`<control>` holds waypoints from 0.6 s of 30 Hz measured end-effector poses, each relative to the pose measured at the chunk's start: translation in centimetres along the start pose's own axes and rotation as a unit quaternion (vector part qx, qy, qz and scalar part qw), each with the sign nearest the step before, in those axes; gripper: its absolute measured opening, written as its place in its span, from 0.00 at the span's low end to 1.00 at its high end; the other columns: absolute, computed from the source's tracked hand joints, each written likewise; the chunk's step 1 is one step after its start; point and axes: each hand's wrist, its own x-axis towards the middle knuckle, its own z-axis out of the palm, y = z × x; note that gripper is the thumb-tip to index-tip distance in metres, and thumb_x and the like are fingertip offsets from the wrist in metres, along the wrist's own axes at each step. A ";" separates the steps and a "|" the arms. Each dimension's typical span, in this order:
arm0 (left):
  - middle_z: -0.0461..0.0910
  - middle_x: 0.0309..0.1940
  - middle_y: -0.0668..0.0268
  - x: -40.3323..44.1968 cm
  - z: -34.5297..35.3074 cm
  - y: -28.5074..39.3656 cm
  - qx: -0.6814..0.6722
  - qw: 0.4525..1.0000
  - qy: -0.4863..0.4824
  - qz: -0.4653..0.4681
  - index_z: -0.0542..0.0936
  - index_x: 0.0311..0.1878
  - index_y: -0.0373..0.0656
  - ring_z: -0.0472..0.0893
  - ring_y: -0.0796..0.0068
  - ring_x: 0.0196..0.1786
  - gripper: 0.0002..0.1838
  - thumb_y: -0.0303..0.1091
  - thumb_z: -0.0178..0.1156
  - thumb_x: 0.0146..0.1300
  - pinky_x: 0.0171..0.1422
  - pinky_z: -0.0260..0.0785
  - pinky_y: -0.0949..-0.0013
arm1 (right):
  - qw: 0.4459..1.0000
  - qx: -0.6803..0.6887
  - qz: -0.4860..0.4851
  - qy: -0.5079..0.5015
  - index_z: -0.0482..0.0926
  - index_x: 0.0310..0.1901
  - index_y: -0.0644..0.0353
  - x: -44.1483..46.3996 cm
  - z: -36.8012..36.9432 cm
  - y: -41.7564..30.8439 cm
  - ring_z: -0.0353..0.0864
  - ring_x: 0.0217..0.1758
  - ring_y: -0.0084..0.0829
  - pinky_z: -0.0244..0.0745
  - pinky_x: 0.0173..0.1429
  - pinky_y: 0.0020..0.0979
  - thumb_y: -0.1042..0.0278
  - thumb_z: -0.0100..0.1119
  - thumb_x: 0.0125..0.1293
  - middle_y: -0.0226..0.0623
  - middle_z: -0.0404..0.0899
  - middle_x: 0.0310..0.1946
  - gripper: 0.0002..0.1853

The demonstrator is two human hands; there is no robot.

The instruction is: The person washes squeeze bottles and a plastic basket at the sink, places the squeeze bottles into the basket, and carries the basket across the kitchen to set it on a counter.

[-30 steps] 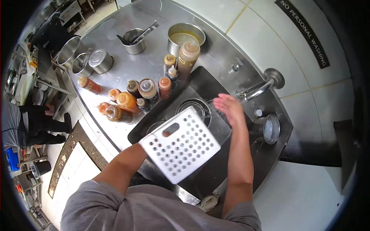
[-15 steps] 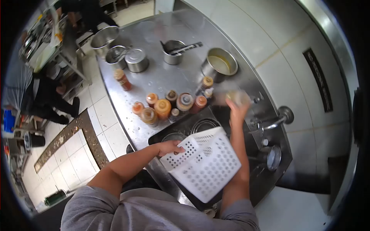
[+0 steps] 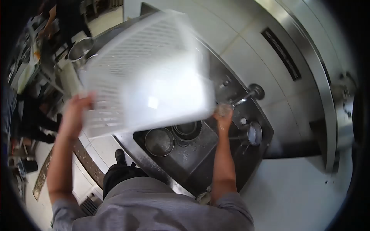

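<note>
A white perforated plastic basket hangs tilted over the counter, smeared by motion. My left hand is closed on its left side. Beside the faucet, my right hand is wrapped round a small clear container; its exact kind is hard to make out. Below the basket, a round pan or strainer and a dark round pot sit in the sink. The basket hides most of the counter behind it, including the bottles.
A small metal pot stands on the sink's right side, near a white cap-like item. A large steel pot is at the far left end of the counter. Other people stand at the upper left. A tiled wall borders the right.
My left hand has lifted the basket up and to the left from over the sink. My right hand has come lower, near the faucet, with the clear container. The camera view has shifted.
</note>
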 end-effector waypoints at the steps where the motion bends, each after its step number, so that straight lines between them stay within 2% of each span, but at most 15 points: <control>1: 0.79 0.38 0.62 -1.8 -1.6 1.9 -0.097 0.995 0.027 0.018 0.75 0.46 0.34 0.80 0.72 0.39 0.14 0.37 0.55 0.65 0.45 0.73 0.71 | 0.999 0.023 0.032 0.008 0.68 0.57 0.59 -0.1 0.1 -0.3 0.74 0.52 0.33 0.69 0.60 0.33 0.84 0.73 0.34 0.36 0.73 0.49 0.41; 2: 0.79 0.37 0.63 -3.4 -4.4 2.8 -0.066 0.994 0.081 0.022 0.76 0.44 0.35 0.80 0.74 0.38 0.13 0.36 0.54 0.66 0.43 0.73 0.72 | 0.997 0.049 0.063 0.013 0.66 0.58 0.59 -0.2 0.0 -0.4 0.74 0.53 0.33 0.69 0.60 0.33 0.86 0.72 0.33 0.36 0.72 0.50 0.44; 3: 0.80 0.41 0.63 -3.9 -10.6 1.2 -0.062 0.996 0.049 0.030 0.76 0.47 0.36 0.81 0.75 0.40 0.16 0.41 0.53 0.68 0.46 0.74 0.71 | 0.996 0.053 0.063 0.024 0.66 0.58 0.59 -0.4 -0.4 -0.1 0.74 0.53 0.33 0.69 0.60 0.33 0.86 0.72 0.33 0.36 0.72 0.50 0.44; 4: 0.79 0.37 0.69 -5.8 -13.1 1.2 -0.007 0.994 0.100 0.047 0.76 0.40 0.41 0.79 0.79 0.38 0.15 0.45 0.54 0.68 0.43 0.71 0.74 | 0.983 0.133 0.112 0.059 0.65 0.59 0.59 -0.5 -0.6 0.4 0.74 0.54 0.34 0.70 0.59 0.34 0.88 0.71 0.34 0.37 0.72 0.51 0.44; 5: 0.77 0.34 0.72 -7.3 -17.3 -0.5 -0.024 0.989 0.140 0.044 0.75 0.37 0.44 0.77 0.81 0.37 0.14 0.46 0.55 0.68 0.42 0.70 0.74 | 0.960 0.211 0.160 0.090 0.63 0.60 0.58 -0.8 -0.7 0.9 0.74 0.54 0.35 0.71 0.59 0.34 0.89 0.70 0.35 0.37 0.71 0.52 0.45; 6: 0.76 0.31 0.74 -8.6 -21.4 -2.1 -0.041 0.982 0.181 0.039 0.74 0.34 0.48 0.76 0.82 0.35 0.14 0.48 0.56 0.67 0.40 0.69 0.74 | 0.959 0.214 0.163 0.093 0.63 0.60 0.58 -1.2 -1.0 0.6 0.74 0.54 0.35 0.71 0.59 0.34 0.89 0.70 0.35 0.37 0.71 0.52 0.45; 8: 0.73 0.27 0.76 -10.8 -25.1 -4.6 -0.012 0.944 0.328 -0.014 0.71 0.30 0.51 0.75 0.81 0.33 0.15 0.50 0.57 0.66 0.39 0.68 0.70 | 0.948 0.272 0.152 0.057 0.61 0.61 0.54 -1.7 -1.5 -0.3 0.78 0.49 0.35 0.79 0.44 0.35 0.91 0.67 0.39 0.38 0.72 0.49 0.45; 9: 0.73 0.27 0.76 -11.5 -27.0 -6.1 -0.011 0.944 0.330 -0.012 0.71 0.30 0.51 0.75 0.81 0.33 0.15 0.50 0.57 0.66 0.39 0.68 0.70 | 0.955 0.261 0.136 0.050 0.61 0.61 0.54 -1.9 -1.5 -0.4 0.78 0.48 0.36 0.79 0.44 0.34 0.91 0.66 0.40 0.38 0.72 0.50 0.44; 11: 0.70 0.30 0.74 -12.3 -31.2 -9.5 -0.006 0.939 0.332 -0.084 0.70 0.31 0.53 0.75 0.78 0.37 0.16 0.52 0.59 0.64 0.44 0.71 0.64 | 0.952 0.274 0.123 0.060 0.60 0.61 0.53 -1.9 -1.4 -1.0 0.78 0.48 0.36 0.79 0.44 0.35 0.91 0.66 0.40 0.37 0.72 0.50 0.44; 13: 0.73 0.32 0.73 -11.7 -34.0 -13.1 -0.057 0.949 0.295 -0.092 0.69 0.30 0.52 0.76 0.74 0.40 0.16 0.51 0.57 0.66 0.46 0.72 0.59 | 0.949 0.286 0.107 0.073 0.60 0.61 0.53 -1.9 -1.2 -2.4 0.78 0.48 0.37 0.78 0.44 0.36 0.91 0.66 0.40 0.37 0.72 0.50 0.44; 15: 0.75 0.35 0.70 -10.8 -33.6 -14.7 -0.107 0.964 0.231 -0.077 0.68 0.30 0.52 0.78 0.70 0.42 0.16 0.49 0.54 0.68 0.46 0.73 0.54 | 0.913 0.304 0.200 0.184 0.62 0.61 0.56 -2.0 -1.1 -4.6 0.74 0.55 0.37 0.74 0.50 0.37 0.90 0.69 0.38 0.39 0.71 0.54 0.45; 16: 0.76 0.37 0.67 -10.1 -32.8 -15.2 -0.140 0.964 0.209 -0.089 0.72 0.37 0.48 0.79 0.66 0.45 0.15 0.50 0.52 0.70 0.47 0.73 0.52 | 0.913 0.306 0.195 0.186 0.62 0.61 0.56 -2.1 -1.0 -5.2 0.74 0.55 0.37 0.74 0.50 0.37 0.90 0.69 0.38 0.39 0.71 0.54 0.45; 18: 0.78 0.43 0.64 -9.0 -28.4 -14.4 -0.149 0.961 0.213 -0.091 0.73 0.50 0.42 0.80 0.61 0.48 0.20 0.51 0.50 0.70 0.49 0.74 0.51 | 0.907 0.298 0.187 0.231 0.62 0.60 0.57 -2.3 -0.6 -6.3 0.74 0.55 0.37 0.72 0.53 0.37 0.87 0.71 0.37 0.40 0.71 0.54 0.44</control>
